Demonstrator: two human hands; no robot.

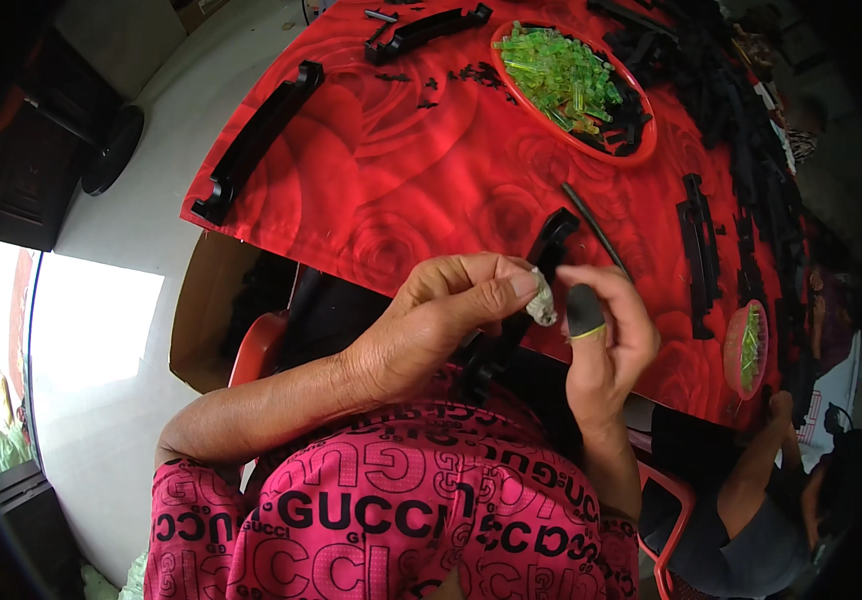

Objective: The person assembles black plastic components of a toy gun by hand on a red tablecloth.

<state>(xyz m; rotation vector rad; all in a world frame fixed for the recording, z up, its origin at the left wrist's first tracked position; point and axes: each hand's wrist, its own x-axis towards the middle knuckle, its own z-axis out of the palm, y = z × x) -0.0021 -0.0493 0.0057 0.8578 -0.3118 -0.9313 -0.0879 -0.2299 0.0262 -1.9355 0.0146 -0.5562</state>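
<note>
I'm pinching crumpled whitish pc (544, 303) betw. L fingers (496, 297), nr edge of red tabletop (381, 180); my R fingers (629, 310) are curving loosely, released, just beside it, thumb wearing dk cover (585, 311).

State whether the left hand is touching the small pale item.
Touching. The head view shows the left hand pinching the small pale item at its upper end.

Bright glare on pale floor (106, 318)
</note>
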